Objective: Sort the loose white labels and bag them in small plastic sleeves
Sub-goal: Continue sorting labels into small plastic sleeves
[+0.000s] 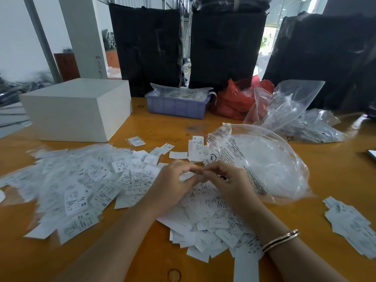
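so both hands are bunched up mid-counter, left hand (173, 181) and right hand (225, 183) with fingers (195, 169) curled in and tips meeting, pinching what looks like one small white label between them, though it's mostly hidden so can't swear whether it's a label or a sleeve

the loose labels (81, 186) are spread all over the orange counter (335, 176), a big drift to the left with xs and xl mixed together, and another heap right under the wrists (213, 218). a smaller batch (352, 222) sits off to the right

my worry: sizes are jumbled, so it'd be easy to slip an xs into an xl bunch without noticing. forearms are resting over the near heap, so any sweep could drag labels into the wrong pile or off the front edge. the big clear bag (264, 159) lies touching the labels on the right and could catch strays. thin paper sticks together too, so you might pinch two instead of one
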Action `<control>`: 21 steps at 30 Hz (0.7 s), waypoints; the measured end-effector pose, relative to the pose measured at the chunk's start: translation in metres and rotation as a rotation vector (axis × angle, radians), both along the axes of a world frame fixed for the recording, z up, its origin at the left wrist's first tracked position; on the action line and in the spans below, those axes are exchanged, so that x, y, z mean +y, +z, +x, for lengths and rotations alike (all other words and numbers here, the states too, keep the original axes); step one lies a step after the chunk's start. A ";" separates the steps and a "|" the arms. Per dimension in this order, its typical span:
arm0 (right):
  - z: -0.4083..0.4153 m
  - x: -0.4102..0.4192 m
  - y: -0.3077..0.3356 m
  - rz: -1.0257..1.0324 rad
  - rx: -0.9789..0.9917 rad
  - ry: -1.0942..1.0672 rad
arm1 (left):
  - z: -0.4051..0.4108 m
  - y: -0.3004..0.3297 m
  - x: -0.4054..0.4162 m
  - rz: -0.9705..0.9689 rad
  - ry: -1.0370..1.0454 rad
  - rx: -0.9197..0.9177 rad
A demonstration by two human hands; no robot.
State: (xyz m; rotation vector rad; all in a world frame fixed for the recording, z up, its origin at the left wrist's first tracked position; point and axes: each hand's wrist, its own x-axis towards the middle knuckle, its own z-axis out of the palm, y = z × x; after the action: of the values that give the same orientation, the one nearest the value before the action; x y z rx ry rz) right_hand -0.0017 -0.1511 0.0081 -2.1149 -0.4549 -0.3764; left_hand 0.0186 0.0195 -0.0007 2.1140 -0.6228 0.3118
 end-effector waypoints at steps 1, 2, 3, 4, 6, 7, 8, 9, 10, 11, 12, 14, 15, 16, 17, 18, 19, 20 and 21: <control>0.000 0.000 0.000 -0.004 0.007 0.003 | 0.000 0.000 -0.001 -0.036 0.020 -0.016; 0.001 0.000 -0.001 0.001 0.012 -0.010 | 0.001 0.000 -0.001 -0.079 0.034 -0.019; 0.004 0.000 -0.003 -0.002 0.018 -0.041 | 0.002 -0.001 0.000 -0.122 0.045 -0.017; 0.007 0.000 -0.005 -0.037 0.028 -0.086 | 0.003 -0.002 0.000 -0.165 0.058 -0.009; 0.014 -0.003 -0.010 -0.279 0.048 -0.170 | 0.005 -0.002 0.002 -0.241 0.095 0.031; 0.017 -0.004 -0.012 -0.444 0.055 -0.192 | 0.005 -0.002 0.002 -0.266 0.109 0.051; 0.019 -0.004 -0.015 -0.576 0.061 -0.197 | 0.005 -0.002 0.002 -0.286 0.117 0.066; 0.020 -0.004 -0.017 -0.644 0.064 -0.194 | 0.005 -0.003 0.002 -0.301 0.123 0.075; 0.021 -0.003 -0.018 -0.653 0.066 -0.190 | 0.005 -0.003 0.002 -0.309 0.130 0.078; 0.022 -0.003 -0.018 -0.621 0.067 -0.186 | 0.005 -0.003 0.001 -0.314 0.137 0.077; 0.022 -0.004 -0.018 -0.578 0.073 -0.181 | 0.005 -0.003 0.001 -0.319 0.143 0.075; 0.021 -0.003 -0.017 -0.505 0.089 -0.170 | 0.005 -0.003 0.001 -0.327 0.145 0.072; 0.021 -0.003 -0.017 -0.463 0.099 -0.171 | 0.006 -0.003 0.001 -0.331 0.145 0.072; 0.020 -0.004 -0.016 -0.395 0.122 -0.170 | 0.006 -0.003 0.001 -0.335 0.145 0.073; 0.019 -0.004 -0.015 -0.283 0.158 -0.160 | 0.007 -0.003 0.001 -0.340 0.143 0.076; 0.018 -0.004 -0.013 -0.138 0.199 -0.144 | 0.007 -0.004 0.001 -0.344 0.139 0.079; 0.016 -0.005 -0.011 0.012 0.229 -0.130 | 0.007 -0.004 0.000 -0.346 0.136 0.084; 0.014 -0.005 -0.009 0.127 0.230 -0.124 | 0.007 -0.004 0.000 -0.348 0.130 0.089; 0.013 -0.005 -0.007 0.179 0.191 -0.134 | 0.007 -0.004 0.000 -0.354 0.120 0.095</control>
State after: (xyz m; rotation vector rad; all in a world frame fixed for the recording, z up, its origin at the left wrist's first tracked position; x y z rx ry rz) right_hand 0.0111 -0.1561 0.0006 -1.9879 -0.1627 -0.2766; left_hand 0.0260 0.0193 -0.0046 1.8156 -0.3555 0.3574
